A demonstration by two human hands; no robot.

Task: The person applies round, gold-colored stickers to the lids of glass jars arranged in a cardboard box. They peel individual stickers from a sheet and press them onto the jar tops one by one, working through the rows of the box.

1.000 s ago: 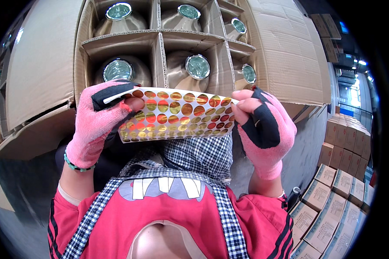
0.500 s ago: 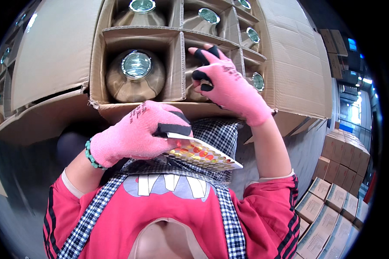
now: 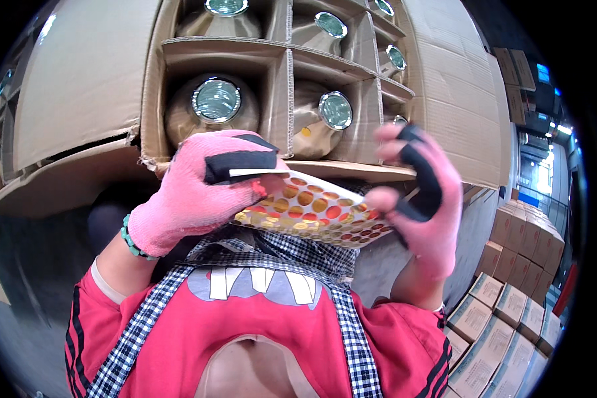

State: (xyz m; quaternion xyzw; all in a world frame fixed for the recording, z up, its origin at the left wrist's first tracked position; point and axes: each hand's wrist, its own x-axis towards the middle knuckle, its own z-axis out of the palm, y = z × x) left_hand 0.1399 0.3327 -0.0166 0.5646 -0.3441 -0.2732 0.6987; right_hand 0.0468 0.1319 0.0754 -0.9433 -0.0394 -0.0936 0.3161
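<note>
Glossy round stickers in orange, red and gold cover a flat white sticker sheet (image 3: 312,215), which is held level between the two hands, just above the chest of the red top with its checked trim (image 3: 259,318). The sheet's near-left corner is pinched by the left hand (image 3: 202,192), gloved in pink knit with black fingertip patches, the thumb pressed on top of the sheet and the fingers curled beneath it. The right hand (image 3: 418,199), in a matching pink glove, is blurred; its fingers are loosely bent and raised at the sheet's right edge, and whether the edge is touched or a sticker is pinched cannot be told. A green bead bracelet (image 3: 131,237) is worn at the left wrist. Just beyond both hands an open brown cardboard carton (image 3: 444,99) with cardboard dividers is seen, each cell filled by a brown bottle with a shiny silver round cap (image 3: 217,101); one such cap lies straight beyond the left hand, another between the hands. Low to the right of the right hand, well apart, stacked closed cardboard boxes (image 3: 504,305) are visible.
</note>
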